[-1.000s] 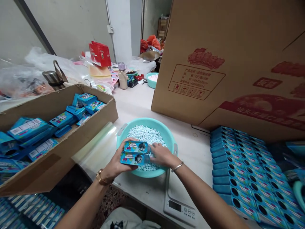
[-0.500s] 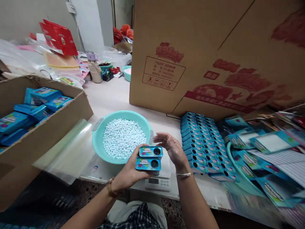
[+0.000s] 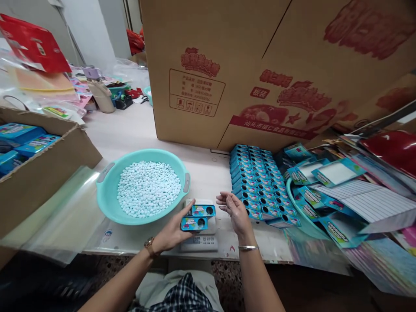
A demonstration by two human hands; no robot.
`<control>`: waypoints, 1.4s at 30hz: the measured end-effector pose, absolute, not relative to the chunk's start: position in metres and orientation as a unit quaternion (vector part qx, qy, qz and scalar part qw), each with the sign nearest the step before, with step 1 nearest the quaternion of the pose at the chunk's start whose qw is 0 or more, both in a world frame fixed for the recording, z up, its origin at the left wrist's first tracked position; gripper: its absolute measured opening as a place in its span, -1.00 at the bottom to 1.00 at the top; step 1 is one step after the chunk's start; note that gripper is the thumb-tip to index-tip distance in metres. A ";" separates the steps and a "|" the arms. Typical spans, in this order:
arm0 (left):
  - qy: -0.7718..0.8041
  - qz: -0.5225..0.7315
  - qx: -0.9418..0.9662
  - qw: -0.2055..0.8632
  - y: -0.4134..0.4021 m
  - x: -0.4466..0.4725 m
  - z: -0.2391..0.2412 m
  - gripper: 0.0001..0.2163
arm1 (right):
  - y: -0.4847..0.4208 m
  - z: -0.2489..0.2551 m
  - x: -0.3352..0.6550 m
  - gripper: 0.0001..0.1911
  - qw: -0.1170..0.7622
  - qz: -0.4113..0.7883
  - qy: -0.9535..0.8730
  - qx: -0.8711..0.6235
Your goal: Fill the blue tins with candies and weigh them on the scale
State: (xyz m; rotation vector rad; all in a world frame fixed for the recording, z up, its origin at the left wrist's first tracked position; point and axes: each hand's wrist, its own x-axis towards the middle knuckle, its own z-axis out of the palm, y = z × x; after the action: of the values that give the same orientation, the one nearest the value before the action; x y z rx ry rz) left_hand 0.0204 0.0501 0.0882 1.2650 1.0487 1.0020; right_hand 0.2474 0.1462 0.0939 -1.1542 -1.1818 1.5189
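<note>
My left hand [image 3: 173, 232] is wrapped around two small blue candy boxes, an upper box [image 3: 202, 210] and a lower box [image 3: 191, 224], each with a round dark hole. They are over the white digital scale [image 3: 199, 246], whose display shows digits. I cannot tell whether the boxes rest on it. My right hand [image 3: 238, 214] is open, palm turned inward, fingers slightly curled, apart from the boxes. It is close to rows of similar blue boxes [image 3: 256, 184]. Left of the scale stands a turquoise basin [image 3: 104, 190] with pale blue candies [image 3: 147, 188].
A cardboard box [image 3: 61, 151] with blue boxes stands at the left, beside plastic sheets [image 3: 65, 221]. A large carton [image 3: 195, 125] blocks the back. At the right, a second turquoise basin [image 3: 307, 223] holds flattened blue packaging [image 3: 338, 173]. A bottle [image 3: 101, 95] stands farther back.
The view has swung right, so everything appears farther left. My left hand still holds the two boxes over the scale. My right hand is now farther from them, closer to the box rows.
</note>
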 end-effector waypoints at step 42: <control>0.725 0.446 0.447 0.277 -0.037 -0.015 0.022 -0.39 | 0.214 0.120 -0.023 -0.88 0.055 0.766 -0.487 -0.417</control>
State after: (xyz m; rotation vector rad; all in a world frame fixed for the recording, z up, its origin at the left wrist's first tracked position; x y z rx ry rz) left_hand -0.0146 -0.0366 0.0220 1.1994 1.9462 1.1971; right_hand -0.0228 0.2144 0.1205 -1.2650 -1.4777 2.3259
